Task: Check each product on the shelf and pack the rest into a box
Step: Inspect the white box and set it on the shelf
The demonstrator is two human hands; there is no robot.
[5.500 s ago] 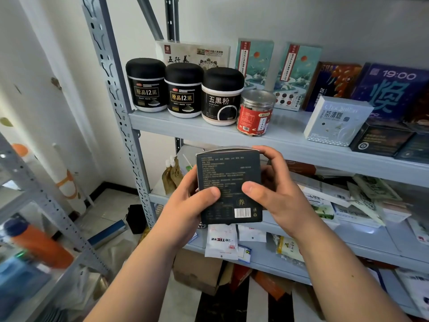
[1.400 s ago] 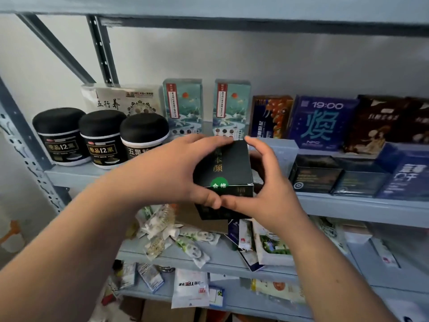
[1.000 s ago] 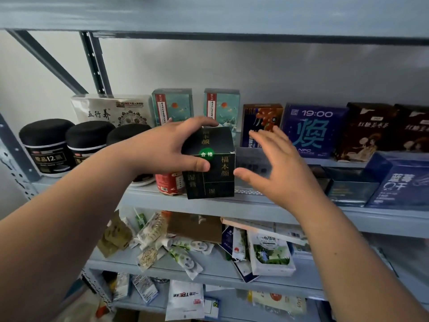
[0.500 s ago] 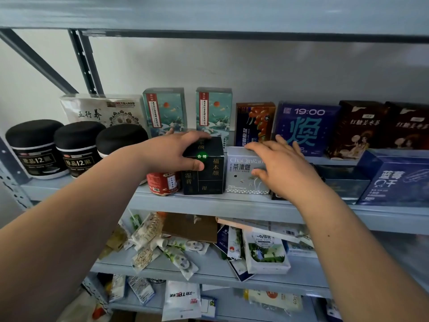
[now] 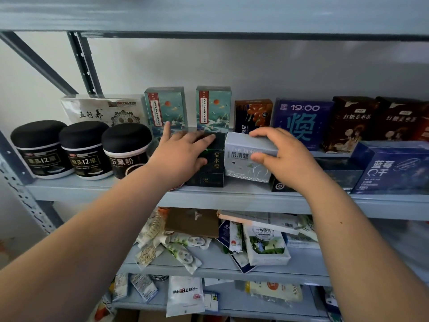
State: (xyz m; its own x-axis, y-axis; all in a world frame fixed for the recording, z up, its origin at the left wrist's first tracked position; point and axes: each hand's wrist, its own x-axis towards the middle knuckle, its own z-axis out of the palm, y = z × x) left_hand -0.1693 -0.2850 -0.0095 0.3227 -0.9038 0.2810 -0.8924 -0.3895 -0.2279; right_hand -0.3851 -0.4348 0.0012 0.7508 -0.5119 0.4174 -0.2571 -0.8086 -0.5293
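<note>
**Shelf check: two boxes under hand, middle shelf**

Lower shelf, nearest: loose sachets [image 5: 183, 252] and packets, heaped.

Middle shelf [image 5: 232, 198], front row: black box [image 5: 214, 167], upright, touching the pale grey box [image 5: 246, 163] on its right.
- Left hand [image 5: 183, 156]: lies on the black box's top, fingers straight and spread, thumb against the front face.
- Right hand [image 5: 285, 161]: grips the pale grey box, fingers curled over the top edge, thumb pressed on the front.

Also in the front row: three black-lidded jars [image 5: 83, 149] at left, blue box [image 5: 392, 168] at right.

Rear row, against the wall: two teal cartons [image 5: 166, 108], purple box [image 5: 301, 122], brown boxes [image 5: 352, 122].
</note>
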